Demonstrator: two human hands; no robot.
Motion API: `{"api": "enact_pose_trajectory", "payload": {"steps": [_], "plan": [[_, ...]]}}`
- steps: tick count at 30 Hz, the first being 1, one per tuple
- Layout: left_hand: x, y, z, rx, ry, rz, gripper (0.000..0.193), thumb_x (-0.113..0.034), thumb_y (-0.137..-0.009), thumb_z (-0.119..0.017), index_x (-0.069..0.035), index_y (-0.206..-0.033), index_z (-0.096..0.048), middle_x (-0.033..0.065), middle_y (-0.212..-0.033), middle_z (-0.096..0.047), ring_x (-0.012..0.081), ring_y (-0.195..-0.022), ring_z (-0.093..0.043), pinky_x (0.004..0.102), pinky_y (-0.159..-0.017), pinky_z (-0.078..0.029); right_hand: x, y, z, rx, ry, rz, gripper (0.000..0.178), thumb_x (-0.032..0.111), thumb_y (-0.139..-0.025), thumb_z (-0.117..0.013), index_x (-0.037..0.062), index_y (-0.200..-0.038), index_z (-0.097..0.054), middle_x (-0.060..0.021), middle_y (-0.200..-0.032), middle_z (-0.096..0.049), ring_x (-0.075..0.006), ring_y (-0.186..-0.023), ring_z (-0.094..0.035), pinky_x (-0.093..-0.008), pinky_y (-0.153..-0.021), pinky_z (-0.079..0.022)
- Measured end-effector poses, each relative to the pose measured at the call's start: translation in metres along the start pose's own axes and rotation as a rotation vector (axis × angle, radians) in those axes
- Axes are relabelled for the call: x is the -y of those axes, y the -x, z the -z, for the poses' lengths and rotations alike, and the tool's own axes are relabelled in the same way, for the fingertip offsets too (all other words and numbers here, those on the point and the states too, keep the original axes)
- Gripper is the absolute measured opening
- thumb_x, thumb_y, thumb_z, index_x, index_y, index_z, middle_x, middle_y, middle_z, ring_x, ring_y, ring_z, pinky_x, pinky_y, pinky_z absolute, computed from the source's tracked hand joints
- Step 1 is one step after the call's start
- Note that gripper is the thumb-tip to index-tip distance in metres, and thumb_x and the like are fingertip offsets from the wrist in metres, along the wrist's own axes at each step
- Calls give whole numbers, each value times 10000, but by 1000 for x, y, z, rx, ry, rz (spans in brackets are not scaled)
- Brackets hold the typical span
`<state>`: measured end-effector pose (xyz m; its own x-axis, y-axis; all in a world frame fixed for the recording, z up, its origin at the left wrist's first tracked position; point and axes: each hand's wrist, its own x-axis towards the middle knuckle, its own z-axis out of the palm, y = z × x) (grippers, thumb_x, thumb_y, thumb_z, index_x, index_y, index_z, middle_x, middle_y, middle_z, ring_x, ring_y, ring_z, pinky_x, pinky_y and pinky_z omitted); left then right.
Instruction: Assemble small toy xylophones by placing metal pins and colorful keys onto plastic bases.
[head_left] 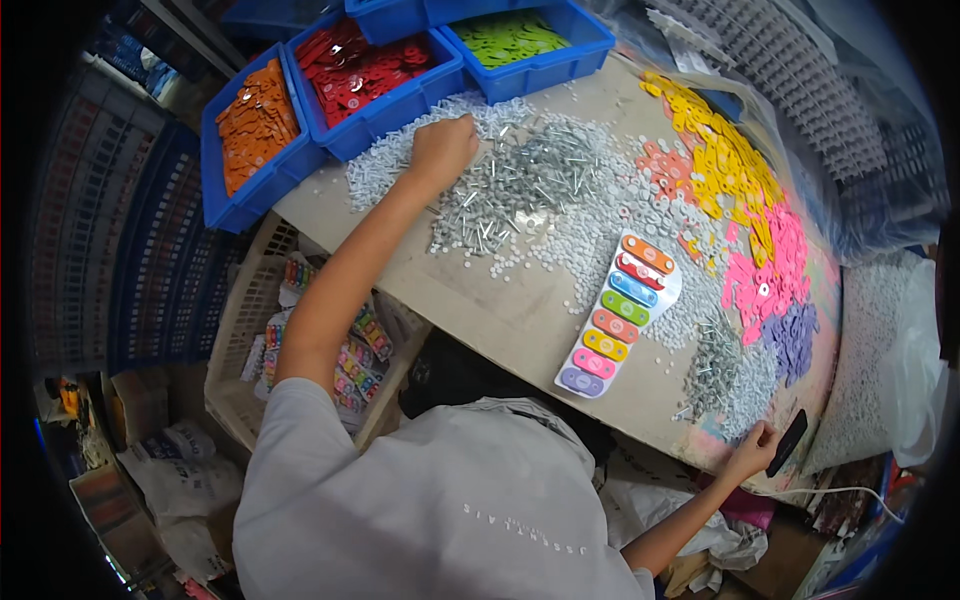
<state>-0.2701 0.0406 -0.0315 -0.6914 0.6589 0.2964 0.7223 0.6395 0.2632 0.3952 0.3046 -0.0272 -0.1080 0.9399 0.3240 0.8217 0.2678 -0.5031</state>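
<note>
At the back left of the table, my left hand rests with fingers curled closed over a heap of small white and clear plastic pieces. Whatever the fingers hold, if anything, is hidden. Beside it lies a pile of silvery metal pins. My right hand, at the table's right front edge, grips a flat black phone by its near side. Between the hands, a white card lies flat, bearing a column of rounded strips in several colours, orange at the top and purple at the bottom.
Blue bins hold orange, red and green strips at the back left. Loose yellow, pink and purple strips line the right side. A beige basket of filled cards stands below the left edge. A white cable hangs near the phone.
</note>
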Motion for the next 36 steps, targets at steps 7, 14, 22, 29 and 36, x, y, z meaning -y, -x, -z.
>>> {"api": "enact_pose_trajectory", "payload": {"steps": [7, 14, 22, 29, 36], "plan": [[-45, 39, 40, -76, 509, 4, 101, -115, -872, -701, -55, -948, -674, 81, -665, -611, 176, -579, -591, 332, -593, -478, 98, 14, -6, -209, -373, 65, 97, 57, -987, -656, -35, -1018, -652, -50, -964, -669, -123, -868, -601, -264, -822, -508], [-124, 108, 53, 332, 667, -208, 104, -111, -881, -715, -43, -944, -669, 44, -703, -583, 150, -625, -559, 319, -591, -460, 248, 57, -58, 183, -516, 357, 140, -56, -869, -696, -2, -997, -676, -79, -950, -685, -181, -840, -636, -298, -778, -508], [-121, 125, 25, 183, 284, -656, 124, -135, -848, -712, -70, -928, -644, 51, -802, -589, 237, -790, -628, 380, -618, -515, 284, 48, -93, 321, -489, 492, 162, -66, -824, -709, 2, -966, -674, -105, -922, -688, -251, -848, -647, -347, -765, -516], [-138, 134, 26, 144, 338, -494, 134, -147, -850, -734, -71, -908, -641, 62, -768, -584, 241, -759, -624, 385, -610, -504, 289, 45, -103, 301, -410, 619, 120, -30, -836, -721, 18, -932, -669, -98, -924, -674, -239, -819, -622, -344, -745, -502], [-153, 114, 17, 282, 710, -154, 143, -155, -902, -724, -32, -939, -662, 65, -762, -682, 178, -634, -630, 314, -564, -495, 287, 35, -101, 606, -504, -28, 470, 233, -914, -779, 10, -1239, -524, -29, -674, -620, -68, -603, -539, -255, -528, -387]]}}
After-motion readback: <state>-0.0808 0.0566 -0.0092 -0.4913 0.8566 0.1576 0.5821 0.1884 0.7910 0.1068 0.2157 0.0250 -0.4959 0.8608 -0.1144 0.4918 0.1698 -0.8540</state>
